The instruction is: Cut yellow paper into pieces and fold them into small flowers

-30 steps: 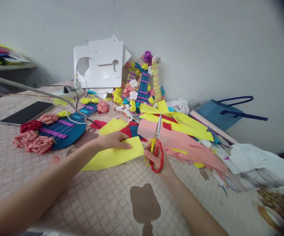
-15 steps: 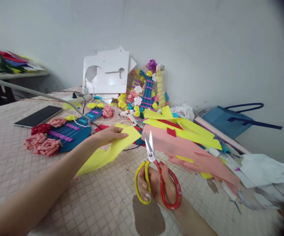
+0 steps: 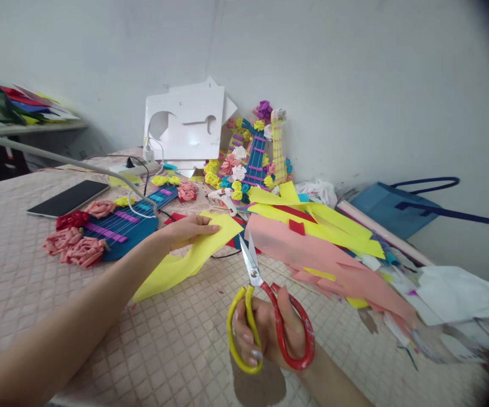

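My left hand pinches a long yellow paper strip near its right end; the rest of the strip droops toward the table. In my right hand are scissors with one yellow and one red handle, my fingers through the loops. Their blades are slightly parted and point up and left, just below the strip's right end, with no paper seen between them. A blue guitar-shaped piece with purple bars and paper flowers lies beyond my left forearm.
A black tablet lies at the left. A white glue gun sits behind the strip. Yellow sheets and pink paper spread to the right, near a blue bag. White boards and decorated guitar shapes lean on the wall.
The scissors have moved slightly left and down, and their blades now tilt more to the left. My left hand still holds the yellow strip in nearly the same place.
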